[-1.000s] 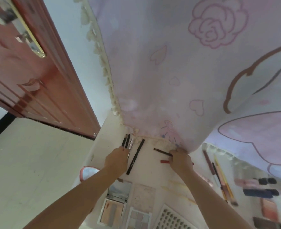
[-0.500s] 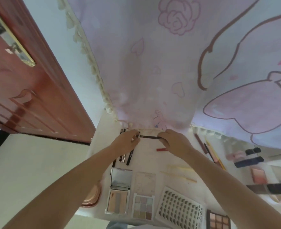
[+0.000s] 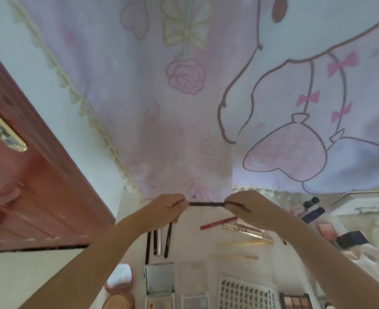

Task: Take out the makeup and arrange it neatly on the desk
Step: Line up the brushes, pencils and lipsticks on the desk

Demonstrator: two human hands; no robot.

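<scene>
Pink cartoon-print cloth (image 3: 206, 97) fills the upper field from ten to two o'clock, fringed edge running down toward centre. Red-brown door (image 3: 34, 197) with a metal handle at nine o'clock. White desk (image 3: 190, 237) spreads from centre down to six o'clock. My left hand (image 3: 164, 210) and right hand (image 3: 248, 208) are raised just above the desk at centre, level with each other and a short way apart, each with fingers curled and pinching one end of a thin black pencil (image 3: 206, 204) held horizontal between them, clear of the desktop. Perforated white tray (image 3: 244, 291) at six o'clock, lettering on its right edge. Left of it, a pale flat palette (image 3: 193, 277) and an open mirrored compact (image 3: 159, 278); more eyeshadow palettes cut off at the bottom edge. Round pink case (image 3: 119, 279) at seven o'clock, at the desk's left edge. Dark case (image 3: 351, 239) and dark tubes (image 3: 313, 214) at three o'clock. Row of black pencils (image 3: 159, 239) lying side by side below my left hand, pointing toward twelve. Red pencil (image 3: 217, 223) lies slanted below my right hand, with clear and yellowish sticks (image 3: 244, 243) beneath it toward five o'clock.
</scene>
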